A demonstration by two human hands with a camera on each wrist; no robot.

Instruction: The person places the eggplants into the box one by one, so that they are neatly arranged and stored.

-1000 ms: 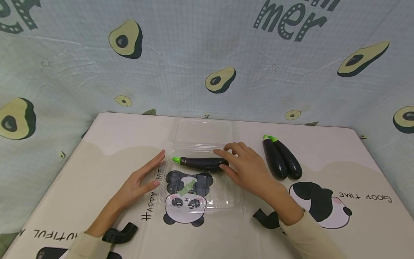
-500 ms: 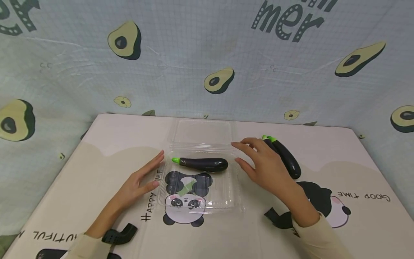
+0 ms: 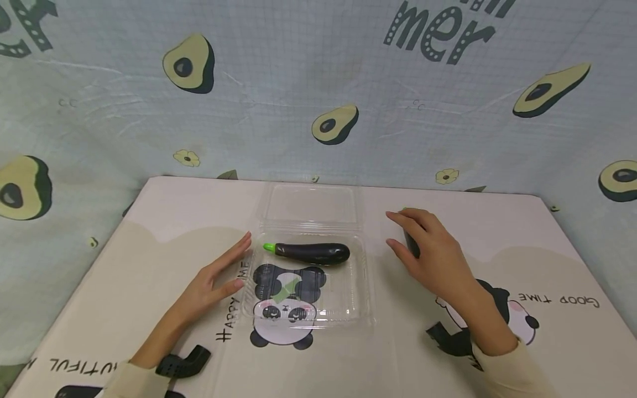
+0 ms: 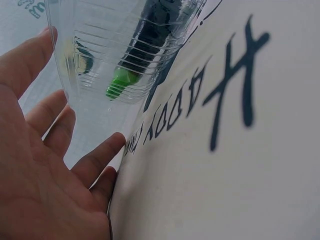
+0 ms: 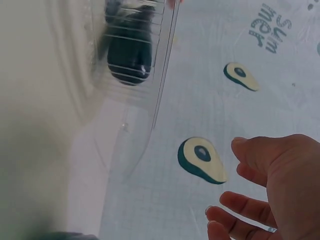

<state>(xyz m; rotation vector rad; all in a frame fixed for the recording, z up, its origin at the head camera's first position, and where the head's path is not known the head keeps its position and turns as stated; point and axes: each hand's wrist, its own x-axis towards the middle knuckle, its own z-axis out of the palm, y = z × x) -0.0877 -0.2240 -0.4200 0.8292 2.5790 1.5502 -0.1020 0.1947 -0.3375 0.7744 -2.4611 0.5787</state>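
An open clear plastic clamshell container (image 3: 343,301) lies on the table, holding one dark eggplant (image 3: 312,253) with a bright green stem. My left hand (image 3: 214,282) rests at the container's left side with fingers extended; in the left wrist view the thumb (image 4: 31,62) touches or nearly touches the clear wall. Right of the container, my right hand (image 3: 438,257) is over the loose eggplants, fingers relaxed and apart. Only a dark bit of eggplant (image 3: 411,243) shows between its thumb and fingers; the rest is hidden. In the right wrist view nothing is between the fingers.
The container's clear lid (image 3: 312,203) is folded back toward the far table edge. A pale tablecloth (image 3: 348,365) with printed pandas and lettering covers the table. Behind it hangs a blue-grey curtain (image 3: 259,83) printed with avocados. Each wrist wears a black strap mount (image 3: 184,362).
My right hand has let go of the eggplant in the container and moved right, over the loose eggplants, now mostly covered. The left hand stays by the container.
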